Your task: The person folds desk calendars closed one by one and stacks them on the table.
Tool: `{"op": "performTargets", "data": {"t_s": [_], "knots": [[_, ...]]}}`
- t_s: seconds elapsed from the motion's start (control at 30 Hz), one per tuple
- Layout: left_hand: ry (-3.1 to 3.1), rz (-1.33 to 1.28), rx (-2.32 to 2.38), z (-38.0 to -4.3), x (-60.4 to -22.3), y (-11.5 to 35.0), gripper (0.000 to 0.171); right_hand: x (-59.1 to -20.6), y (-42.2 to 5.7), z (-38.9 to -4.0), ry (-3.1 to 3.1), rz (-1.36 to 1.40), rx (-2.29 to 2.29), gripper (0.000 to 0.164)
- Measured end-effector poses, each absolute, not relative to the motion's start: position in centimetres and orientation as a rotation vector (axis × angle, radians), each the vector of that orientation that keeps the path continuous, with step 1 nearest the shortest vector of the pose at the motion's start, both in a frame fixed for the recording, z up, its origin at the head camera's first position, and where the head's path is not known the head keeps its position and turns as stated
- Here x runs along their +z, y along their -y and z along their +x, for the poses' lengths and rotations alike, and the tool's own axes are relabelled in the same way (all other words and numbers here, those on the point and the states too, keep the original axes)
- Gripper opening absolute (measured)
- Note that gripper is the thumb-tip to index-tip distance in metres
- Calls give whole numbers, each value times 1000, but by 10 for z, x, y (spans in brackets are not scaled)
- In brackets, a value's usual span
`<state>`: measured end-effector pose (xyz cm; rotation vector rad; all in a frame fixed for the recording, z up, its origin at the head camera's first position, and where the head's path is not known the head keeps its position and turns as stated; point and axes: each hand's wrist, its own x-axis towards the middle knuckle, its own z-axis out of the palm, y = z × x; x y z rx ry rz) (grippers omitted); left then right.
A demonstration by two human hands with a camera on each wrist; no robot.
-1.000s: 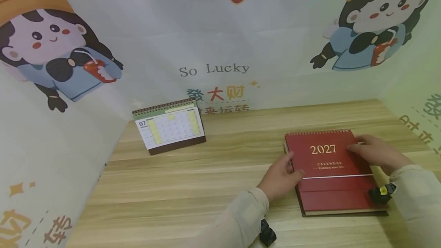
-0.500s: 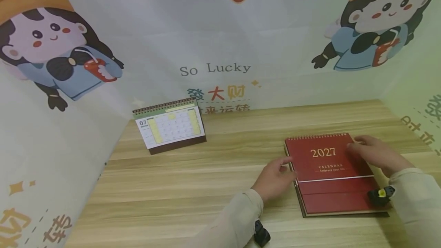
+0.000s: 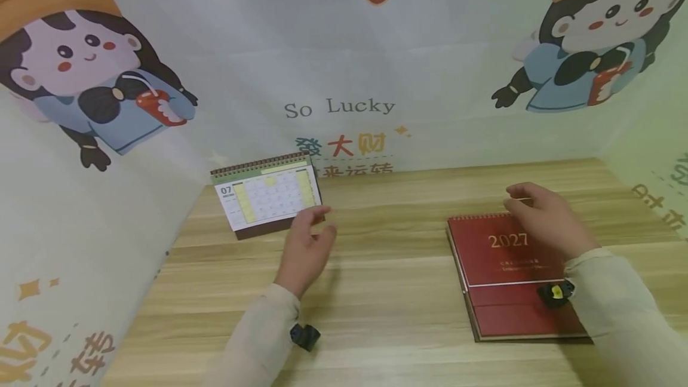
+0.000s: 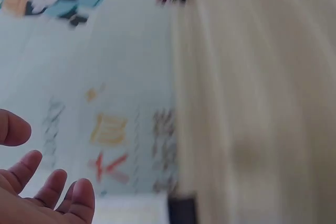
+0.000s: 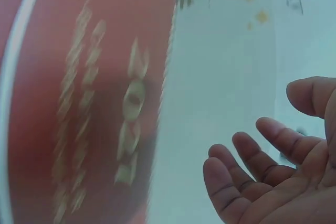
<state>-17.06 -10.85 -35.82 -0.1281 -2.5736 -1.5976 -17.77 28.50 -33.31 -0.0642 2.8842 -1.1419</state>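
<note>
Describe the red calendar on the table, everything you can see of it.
The red calendar lies flat on the wooden table, right of centre. Its cover looks like card, printed "2027" in gold with small gold lettering below, crossed by a thin white line. A wire spiral binds the far edge. The right hand hovers over that edge; contact cannot be told.

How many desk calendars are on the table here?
2. A white calendar stands at the back left, near the left hand. A red calendar lies flat at the right, under the right hand. No others show.
</note>
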Motion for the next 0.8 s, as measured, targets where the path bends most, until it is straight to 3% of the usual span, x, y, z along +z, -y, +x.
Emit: {"op": "performTargets", "data": {"t_s": [0.47,0.8], "knots": [[2572,-189,-976,-145,-340,235,37,-321,-195,-214,-2899,-408,-1233,38],[2394,175,-1049,-171,-354,288,41,-332,-120,-245,-2811,-578,-1256,35]]}}
